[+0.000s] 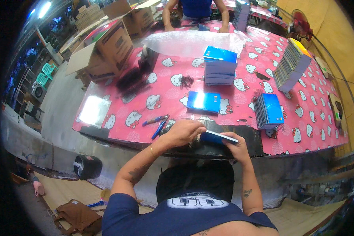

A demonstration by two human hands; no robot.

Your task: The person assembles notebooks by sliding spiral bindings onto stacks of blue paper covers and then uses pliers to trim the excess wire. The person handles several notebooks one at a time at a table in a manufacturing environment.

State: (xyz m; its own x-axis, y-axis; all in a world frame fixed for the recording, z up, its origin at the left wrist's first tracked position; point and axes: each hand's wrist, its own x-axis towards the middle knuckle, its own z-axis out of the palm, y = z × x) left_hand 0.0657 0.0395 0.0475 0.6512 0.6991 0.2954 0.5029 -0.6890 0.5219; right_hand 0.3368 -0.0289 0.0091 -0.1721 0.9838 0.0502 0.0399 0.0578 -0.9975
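Note:
My left hand (pixel 183 131) is closed over the left end of a blue notebook (pixel 217 137) at the near edge of the table. My right hand (pixel 235 144) grips the same notebook from underneath at its right end. The notebook lies nearly flat between both hands, just above the table's dark front edge. A single blue notebook (pixel 203 101) lies on the pink patterned tablecloth (pixel 161 88) beyond my hands. A stack of blue spiral notebooks (pixel 268 110) stands to the right of it.
A taller stack of blue notebooks (pixel 219 65) sits mid-table, and a leaning row of notebooks (pixel 291 63) at the right. Blue pens (pixel 157 122) lie left of my hands. Black spiral coils (pixel 133 80) and cardboard boxes (pixel 113 43) are at the left. Another person (pixel 196 11) stands across the table.

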